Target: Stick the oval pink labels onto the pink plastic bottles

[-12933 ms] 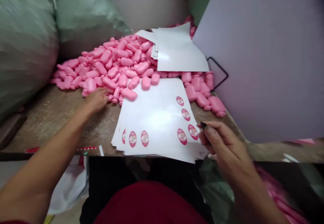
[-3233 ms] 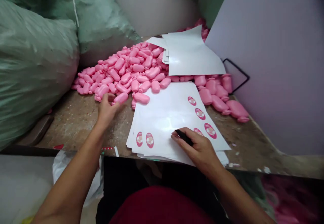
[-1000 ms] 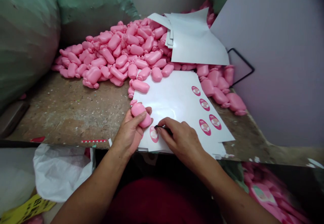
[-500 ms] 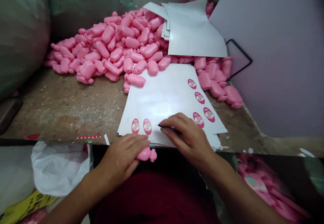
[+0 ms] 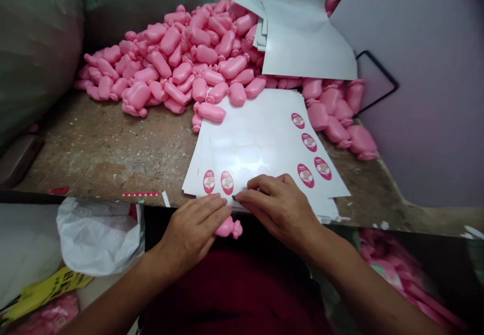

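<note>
Where left hand covers, pink item obscured

Bare left hand, back up, fingers lying together in curled grip; bare right hand, knuckles bent, fingertips gathered in pinch near left's. Bare left forearm, bare right forearm angle inward.

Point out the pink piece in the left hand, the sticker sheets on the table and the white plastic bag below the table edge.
Pink piece (image 5: pixel 227 227): head view, on its uncovered end.
Sticker sheets (image 5: pixel 259 135): head view, on the top sheet's bare middle.
White plastic bag (image 5: pixel 100 241): head view, middle of its visible side.
</note>
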`<state>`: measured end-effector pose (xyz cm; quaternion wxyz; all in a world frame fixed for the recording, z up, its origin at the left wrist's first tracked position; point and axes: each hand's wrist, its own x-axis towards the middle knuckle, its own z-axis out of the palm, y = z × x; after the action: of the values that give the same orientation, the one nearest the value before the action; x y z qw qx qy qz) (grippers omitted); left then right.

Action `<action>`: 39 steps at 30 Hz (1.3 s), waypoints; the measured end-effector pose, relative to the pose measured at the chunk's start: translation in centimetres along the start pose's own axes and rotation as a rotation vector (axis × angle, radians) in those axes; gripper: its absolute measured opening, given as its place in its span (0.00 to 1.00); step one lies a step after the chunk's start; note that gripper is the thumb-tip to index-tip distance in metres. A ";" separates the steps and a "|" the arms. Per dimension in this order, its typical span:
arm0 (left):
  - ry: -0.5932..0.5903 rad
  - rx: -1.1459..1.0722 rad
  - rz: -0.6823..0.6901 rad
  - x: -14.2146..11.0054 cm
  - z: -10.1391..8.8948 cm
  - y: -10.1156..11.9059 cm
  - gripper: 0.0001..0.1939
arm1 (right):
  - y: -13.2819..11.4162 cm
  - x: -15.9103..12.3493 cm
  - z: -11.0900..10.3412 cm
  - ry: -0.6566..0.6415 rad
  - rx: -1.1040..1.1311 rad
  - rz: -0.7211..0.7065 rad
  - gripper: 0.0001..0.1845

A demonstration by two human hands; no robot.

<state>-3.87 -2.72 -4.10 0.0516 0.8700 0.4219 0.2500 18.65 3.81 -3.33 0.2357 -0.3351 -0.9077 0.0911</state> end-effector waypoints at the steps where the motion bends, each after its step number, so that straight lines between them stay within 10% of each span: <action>1: -0.005 -0.009 -0.007 -0.1 0.1 0.0 0.17 | 0.0 0.0 0.0 0.001 -0.006 -0.003 0.13; 39: -0.115 -0.055 -0.059 0.0 -0.4 0.0 0.18 | 0.6 0.3 0.1 -0.027 0.042 -0.022 0.08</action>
<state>-4.04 -2.79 -3.77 0.1069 0.8684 0.4364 0.2095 18.74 4.44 -3.46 0.2315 -0.3186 -0.9123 0.1121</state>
